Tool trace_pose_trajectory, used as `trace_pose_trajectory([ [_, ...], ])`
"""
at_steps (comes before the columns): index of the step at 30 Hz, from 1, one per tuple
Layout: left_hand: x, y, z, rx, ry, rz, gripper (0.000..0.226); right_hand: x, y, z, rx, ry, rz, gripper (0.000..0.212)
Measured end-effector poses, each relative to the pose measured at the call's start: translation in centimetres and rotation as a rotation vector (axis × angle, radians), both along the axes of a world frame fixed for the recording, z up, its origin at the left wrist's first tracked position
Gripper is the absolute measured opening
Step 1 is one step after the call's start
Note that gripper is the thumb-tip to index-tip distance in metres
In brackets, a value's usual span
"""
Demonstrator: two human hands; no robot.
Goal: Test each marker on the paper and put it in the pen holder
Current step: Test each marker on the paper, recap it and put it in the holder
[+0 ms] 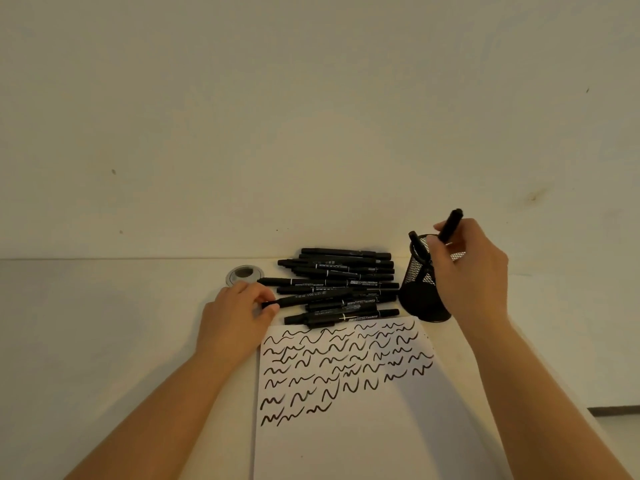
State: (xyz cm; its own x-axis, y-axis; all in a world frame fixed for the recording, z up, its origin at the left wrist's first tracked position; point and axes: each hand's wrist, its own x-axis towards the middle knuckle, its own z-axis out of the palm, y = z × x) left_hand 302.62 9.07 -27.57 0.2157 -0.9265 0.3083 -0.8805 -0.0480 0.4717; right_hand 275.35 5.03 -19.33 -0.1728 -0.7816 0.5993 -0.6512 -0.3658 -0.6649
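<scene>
The right hand (467,271) grips a capped marker (450,226) in curled fingers, tilted above the mouth of the mesh pen holder (420,299), evidently for dropping in beside the marker already standing there. The left hand (239,317) pinches the tip end of the next marker (311,298) on the near side of the marker pile (339,275), apparently readying it for testing. The paper (346,410), scribbled with test strokes, lies just in front of pile and holder, keeping every reach short.

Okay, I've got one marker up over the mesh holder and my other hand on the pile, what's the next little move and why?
Probably lower the held marker into the mesh pen holder and let go. Your right hand grips it tilted just over the rim, where one marker already stands. Your left hand already pinches the next marker from the pile above the scribbled paper.
</scene>
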Motion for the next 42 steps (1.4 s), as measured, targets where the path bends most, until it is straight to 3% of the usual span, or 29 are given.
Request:
trace_pose_trajectory([
  [6,0.1,0.2,0.0,0.005,-0.009,-0.031,0.015,0.3,-0.4,-1.3,0.072,0.204,-0.081,0.027],
  [14,0.0,0.3,0.2,0.021,-0.006,-0.038,0.015,0.7,-0.2,-2.0,-0.018,0.216,-0.157,0.041],
  [18,0.0,0.3,0.1,-0.020,0.012,-0.048,0.018,0.7,-0.1,-2.2,-0.040,0.243,-0.141,0.038],
  [23,0.1,0.7,0.4,-0.164,0.194,-0.022,0.017,1.0,0.1,-1.4,-0.106,0.208,-0.116,0.042],
  [27,-0.3,1.1,1.0,-0.245,0.379,-0.035,0.008,2.5,1.7,-0.1,-0.343,0.239,-0.081,0.026],
  [30,-1.5,2.0,1.9,-0.281,0.493,-0.137,0.018,4.5,3.1,0.2,-0.347,0.273,0.043,0.019],
  [33,-2.8,3.0,2.5,-0.267,0.461,-0.207,0.021,5.7,4.1,-0.2,-0.321,0.361,0.063,0.013],
  [35,-3.3,3.4,2.6,-0.278,0.427,-0.250,0.017,6.1,4.6,0.0,-0.176,0.297,0.217,0.006],
  [38,-3.8,3.8,2.8,-0.280,0.400,-0.307,0.007,7.0,5.3,0.2,0.355,0.011,0.669,0.015],
  [39,-3.9,3.9,2.8,-0.300,0.362,-0.325,0.017,7.2,5.4,0.0,0.454,-0.096,0.768,0.016],
  [41,-4.2,4.1,2.9,-0.348,0.242,-0.373,0.031,7.6,5.7,-0.3,0.473,-0.293,0.814,0.006],
  [42,-4.4,4.2,3.0,-0.377,0.177,-0.395,0.032,7.8,5.7,-0.6,0.465,-0.402,0.791,0.017],
])
